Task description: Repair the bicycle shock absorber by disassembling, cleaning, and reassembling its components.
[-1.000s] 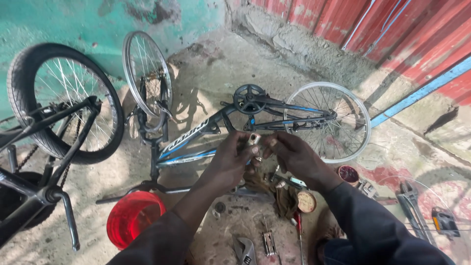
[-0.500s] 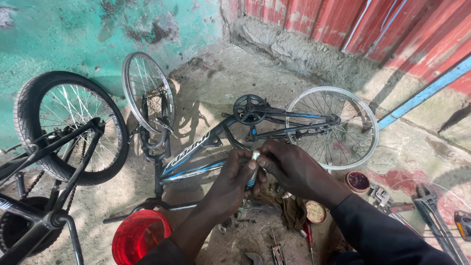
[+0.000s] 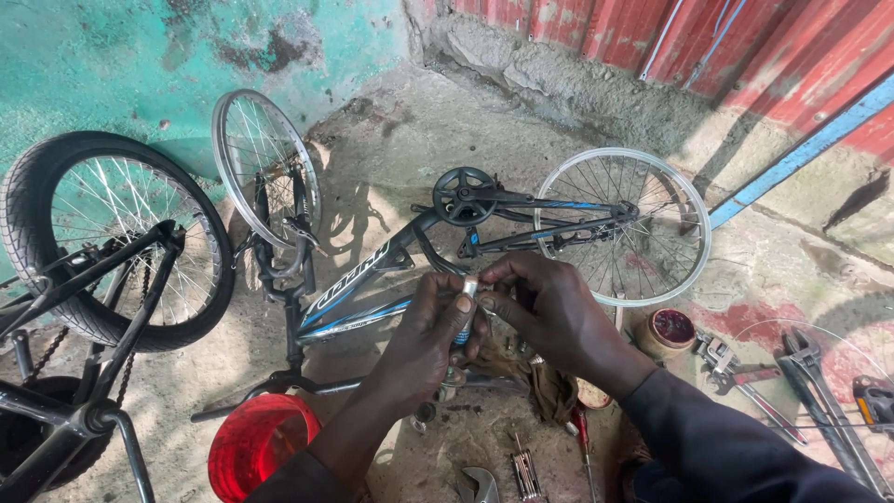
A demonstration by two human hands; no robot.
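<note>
My left hand (image 3: pixel 424 340) and my right hand (image 3: pixel 549 312) meet at the middle of the view, both pinching a small silver cylindrical metal part (image 3: pixel 470 287) between their fingertips. Just beyond them a small black and blue bicycle (image 3: pixel 372 270) lies on its side on the concrete, with its bare rear rim (image 3: pixel 624 226), its chainring (image 3: pixel 463 196) and its front rim (image 3: pixel 264 168) showing. A brown rag (image 3: pixel 549 391) lies under my right wrist.
A second black bicycle with a thick tyre (image 3: pixel 102 242) stands at the left. A red bowl (image 3: pixel 261 447), a small grease tin (image 3: pixel 672 329), wrenches (image 3: pixel 819 391), a screwdriver (image 3: pixel 582 438) and hex keys (image 3: pixel 526 475) lie on the ground. Teal wall behind, red metal sheet at right.
The view has shifted slightly, so the bicycles sit lower in it. My hands stay together on the small part, with little movement between them.
</note>
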